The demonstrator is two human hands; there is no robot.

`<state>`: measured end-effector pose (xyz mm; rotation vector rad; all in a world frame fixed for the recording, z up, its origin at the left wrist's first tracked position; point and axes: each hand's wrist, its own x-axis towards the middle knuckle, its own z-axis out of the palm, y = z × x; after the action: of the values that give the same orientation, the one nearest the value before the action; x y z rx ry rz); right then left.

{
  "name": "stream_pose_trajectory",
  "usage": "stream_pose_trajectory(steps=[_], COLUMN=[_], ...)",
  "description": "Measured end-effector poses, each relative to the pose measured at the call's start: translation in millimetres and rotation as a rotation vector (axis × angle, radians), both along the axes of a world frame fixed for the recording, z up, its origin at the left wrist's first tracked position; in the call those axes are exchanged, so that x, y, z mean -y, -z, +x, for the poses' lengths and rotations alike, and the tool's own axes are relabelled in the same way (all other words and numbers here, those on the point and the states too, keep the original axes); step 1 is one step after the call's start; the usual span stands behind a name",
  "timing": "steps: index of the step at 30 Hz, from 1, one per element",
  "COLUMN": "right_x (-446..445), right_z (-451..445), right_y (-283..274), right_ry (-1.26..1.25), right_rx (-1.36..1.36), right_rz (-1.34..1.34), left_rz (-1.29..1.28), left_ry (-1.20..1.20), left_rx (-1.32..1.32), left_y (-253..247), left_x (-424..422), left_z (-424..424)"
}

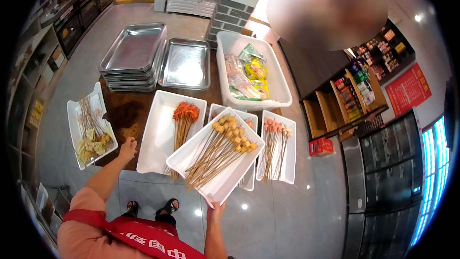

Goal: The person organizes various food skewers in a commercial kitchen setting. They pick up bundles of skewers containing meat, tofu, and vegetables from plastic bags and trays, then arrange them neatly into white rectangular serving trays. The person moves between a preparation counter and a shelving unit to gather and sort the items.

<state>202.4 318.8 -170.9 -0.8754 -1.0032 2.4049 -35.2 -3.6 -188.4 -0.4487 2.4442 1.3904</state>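
My right hand (215,211) grips the near corner of a white plastic tray (224,183), raised and slanting over its neighbours. Skewers tipped with yellow cubes (235,135) lie in it. My left hand (128,150) is at the table's near edge, holding nothing, fingers loosely bent and apart. To its left, a white tray (100,97) holds skewers with pale leafy pieces (94,143). On its other side, another white tray (152,133) carries a bunch of orange-red skewers (186,112). The raised tray partly hides a further white tray (248,181).
Stacked metal trays (133,48) and another metal tray (185,64) occupy the back of the wooden table (124,109). Beside them is a plastic bin (284,90) of packaged food. A white tray (290,151) of pink-tipped skewers lies at right. Shelving (329,109) stands beyond.
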Motion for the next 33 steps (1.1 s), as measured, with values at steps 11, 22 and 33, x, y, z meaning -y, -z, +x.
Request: stream_pose_trajectory(steps=[11, 22, 33], right_x=[28, 331, 676], right_z=[-11, -199, -290], right_y=[30, -81, -139], right_ry=[-0.177, -0.518, -0.518], right_rx=[0.2, -0.038, -0.199], right_rz=[0.117, 0.491, 0.599], left_rz=[0.192, 0.474, 0.244], left_ry=[-0.076, 0.218, 0.721], left_rx=[-0.075, -0.902, -1.759], left_y=[-75, -344, -493], left_x=[106, 326, 631], left_z=[109, 142, 282])
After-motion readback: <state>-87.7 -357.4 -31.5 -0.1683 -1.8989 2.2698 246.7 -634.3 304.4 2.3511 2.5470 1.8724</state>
